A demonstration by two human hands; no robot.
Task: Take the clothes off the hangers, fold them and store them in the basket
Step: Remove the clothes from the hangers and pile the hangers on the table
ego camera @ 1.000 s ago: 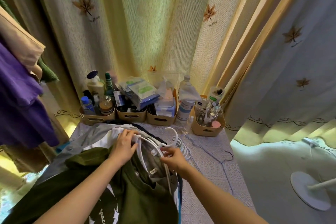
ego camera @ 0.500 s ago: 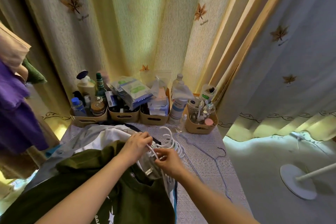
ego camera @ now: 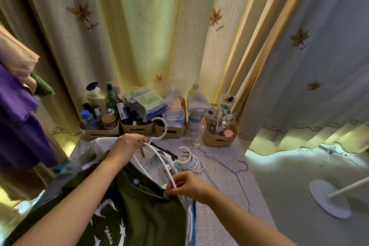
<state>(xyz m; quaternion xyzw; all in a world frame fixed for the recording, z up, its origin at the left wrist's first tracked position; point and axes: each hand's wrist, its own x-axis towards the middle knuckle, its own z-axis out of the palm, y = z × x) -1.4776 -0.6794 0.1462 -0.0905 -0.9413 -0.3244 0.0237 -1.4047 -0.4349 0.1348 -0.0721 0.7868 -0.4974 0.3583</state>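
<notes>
At the table (ego camera: 223, 181) by the curtains, I work a white hanger (ego camera: 159, 159) free of an olive-green T-shirt (ego camera: 139, 211), the top garment of a heap of clothes lying in front of me. My left hand (ego camera: 127, 147) is curled round the hanger just below its hook. My right hand (ego camera: 187, 185) pinches the far end of the hanger's arm between thumb and fingertips, right at the shirt's collar. The hook stands clear above the heap, but the arm at my right hand looks to be at the neckline or just inside it, though the folds make that hard to read. This is the unhanging step, and I judge the task to be near its start. A cluster of other white hangers (ego camera: 191, 161) lies just beside my right hand, with garments on them. The next move calls for slipping that arm out through the neck opening without stretching the collar, setting the hanger aside and spreading the shirt flat to fold. No storage basket shows here. The beige bins (ego camera: 137, 131) at the back of the table hold bottles and packets.
</notes>
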